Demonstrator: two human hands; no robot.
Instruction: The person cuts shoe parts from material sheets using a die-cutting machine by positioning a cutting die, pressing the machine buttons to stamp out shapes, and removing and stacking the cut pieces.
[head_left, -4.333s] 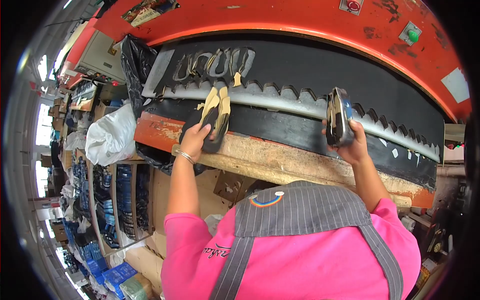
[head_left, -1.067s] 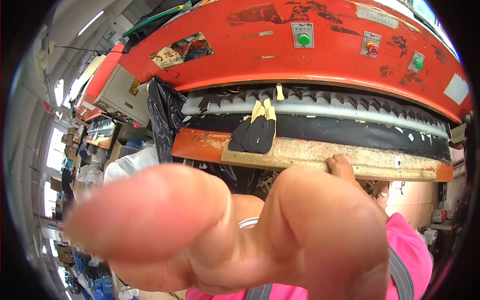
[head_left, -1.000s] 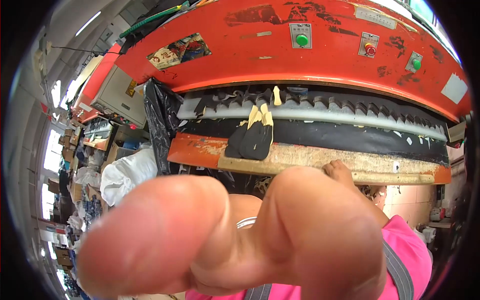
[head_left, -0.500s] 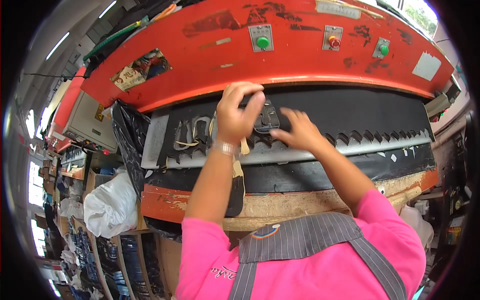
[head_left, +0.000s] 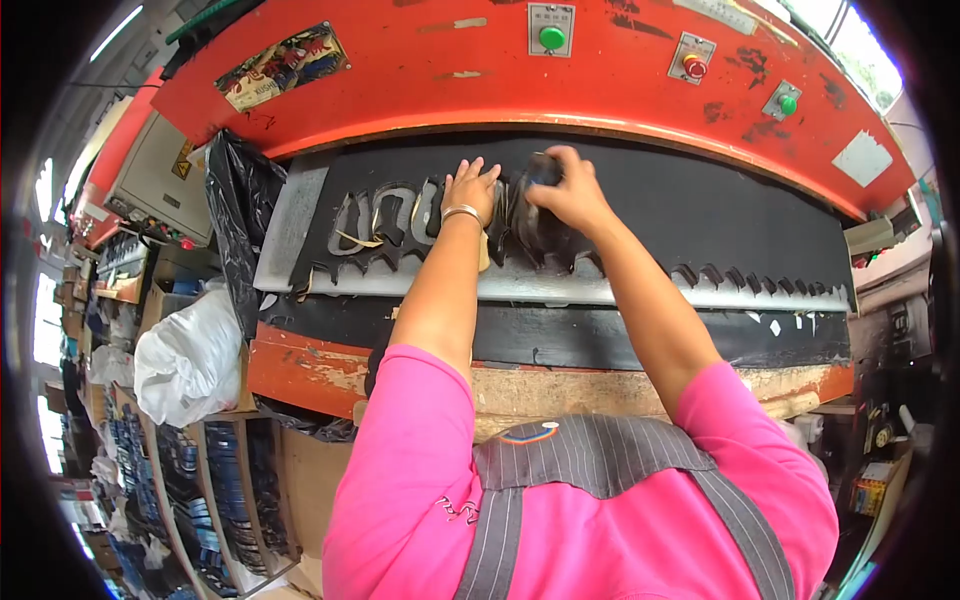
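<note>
Right hand (head_left: pixel 570 190): fingers curled closed, thumb on near side, gripping a dark, elongated metal die (head_left: pixel 533 222). Die tilted up on edge, motion-blurred, over the black flat sheet material (head_left: pixel 720 205), just right of the left hand; can't tell if its lower edge touches.

Left hand (head_left: pixel 472 188): palm down, fingers extended and slightly spread, nothing visibly held; it lies at the row of U-shaped grey-and-black cut outlines (head_left: pixel 351 222), at least 3 showing. Anything under the palm is hidden. Shiny silver metal bracelet (head_left: pixel 462 211) on left wrist.

Below both hands: long pale-grey smooth strip (head_left: pixel 540 288), bordered by the sheet's jagged, scalloped black edge. Small cream scrap (head_left: pixel 484 254) beside left forearm. Worn tan wooden ledge (head_left: pixel 570 393) along the front.

Behind: red-painted scuffed metal beam (head_left: pixel 430 90), 2 round green push buttons (head_left: pixel 551 38), 1 round red knob (head_left: pixel 695 66). Left side: shiny black plastic bag (head_left: pixel 240 200) hanging by the sheet, bulging white plastic bag (head_left: pixel 190 355) lower down.
</note>
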